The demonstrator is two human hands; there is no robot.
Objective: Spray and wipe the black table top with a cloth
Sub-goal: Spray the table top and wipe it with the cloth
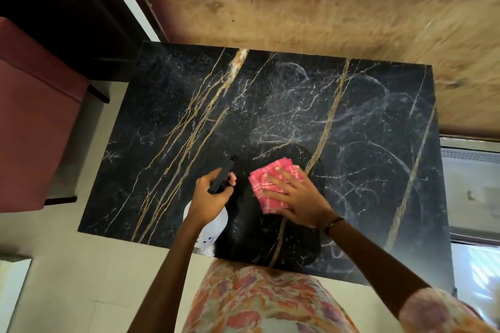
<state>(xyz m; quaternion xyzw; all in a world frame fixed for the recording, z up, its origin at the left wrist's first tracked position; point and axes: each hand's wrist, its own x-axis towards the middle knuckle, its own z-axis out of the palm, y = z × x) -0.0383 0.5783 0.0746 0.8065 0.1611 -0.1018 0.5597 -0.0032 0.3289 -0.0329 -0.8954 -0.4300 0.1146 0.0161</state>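
The black marble table top (189, 105) with gold and white veins fills the middle of the view. My left hand (209, 193) grips the black trigger head of a spray bottle (223, 176), whose white body (213, 224) shows below my wrist. A folded pink checked cloth (266, 180) lies on the near middle of the table. My right hand (295, 197) presses flat on it with fingers spread. Pale wet smear arcs mark the right half of the table.
A dark red seat (35, 116) stands left of the table. A worn brown rug (297, 3) lies beyond the far edge. A white-framed panel (473, 192) sits at the right. Pale floor tiles (67, 278) show at the near left.
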